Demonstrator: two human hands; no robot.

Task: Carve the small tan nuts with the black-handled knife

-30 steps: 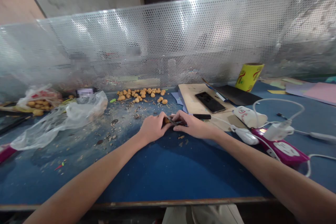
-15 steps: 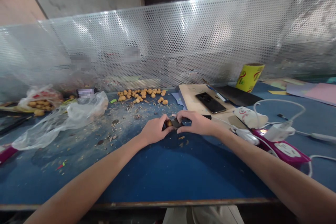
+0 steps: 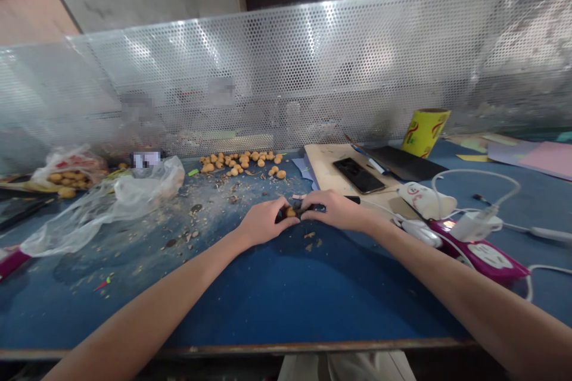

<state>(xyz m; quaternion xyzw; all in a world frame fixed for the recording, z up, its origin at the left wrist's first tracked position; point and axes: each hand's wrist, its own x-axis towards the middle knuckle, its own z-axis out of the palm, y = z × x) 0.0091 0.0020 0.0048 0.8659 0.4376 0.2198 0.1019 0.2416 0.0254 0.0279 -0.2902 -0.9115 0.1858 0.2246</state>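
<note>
My left hand (image 3: 266, 220) is closed around a small dark object with a round yellow-brown piece (image 3: 291, 212) showing at its right side. Close beside it, my right hand (image 3: 328, 209) pinches a small dark piece whose shape is partly hidden by the fingers. A black handle-like end (image 3: 353, 199) sticks out behind the right hand. Crumbs and thin flakes (image 3: 310, 236) lie on the blue table just below the hands. Several round, light brown, nut-like pieces (image 3: 244, 159) are heaped beyond the hands, near the perforated screen.
A phone (image 3: 358, 175) rests on a wooden board (image 3: 319, 158) at the right. Farther right are a magenta power strip (image 3: 509, 268), white cables and a yellow roll (image 3: 424, 131). Plastic bags (image 3: 134, 190) lie at the left. A perforated metal screen (image 3: 286, 71) stands behind.
The fingers of my right hand have shifted slightly, and the flat dark piece between the hands shows less. The yellow-brown piece is a little more visible. Both arms stay almost in place.
</note>
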